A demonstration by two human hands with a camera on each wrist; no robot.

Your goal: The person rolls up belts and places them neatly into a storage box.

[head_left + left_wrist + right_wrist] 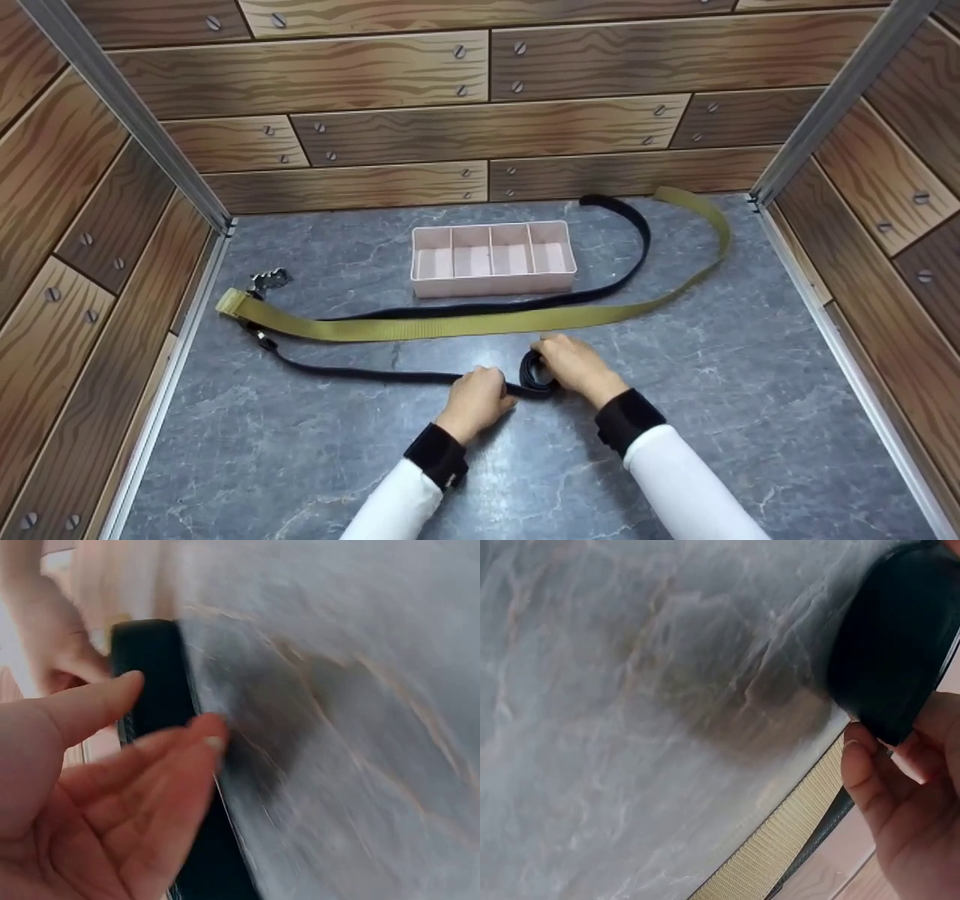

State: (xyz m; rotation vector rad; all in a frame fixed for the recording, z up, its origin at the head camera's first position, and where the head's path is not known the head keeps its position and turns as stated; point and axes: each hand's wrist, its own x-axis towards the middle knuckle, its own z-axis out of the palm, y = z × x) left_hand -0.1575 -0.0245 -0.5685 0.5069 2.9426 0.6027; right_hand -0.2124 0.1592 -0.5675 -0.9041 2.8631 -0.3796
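A black belt [375, 374] lies along the floor, its right end rolled into a coil [531, 373]. My right hand [576, 365] pinches the coil's edge between thumb and fingers; in the right wrist view the dark coil [892, 645] stands above those fingertips. Left of the coil, my left hand [476, 401] is at the flat stretch of the belt. Up close in the left wrist view, its thumb and fingers are apart, in front of the dark belt [154, 682]. That view is blurred.
A khaki webbing belt [450, 325] and a second black belt [637, 247] stretch across behind my hands. Their ends lie at the left beside a metal buckle [270, 279]. A pale pink tray [495, 285] with several compartments stands behind them. Wood-patterned walls [390, 135] surround the floor.
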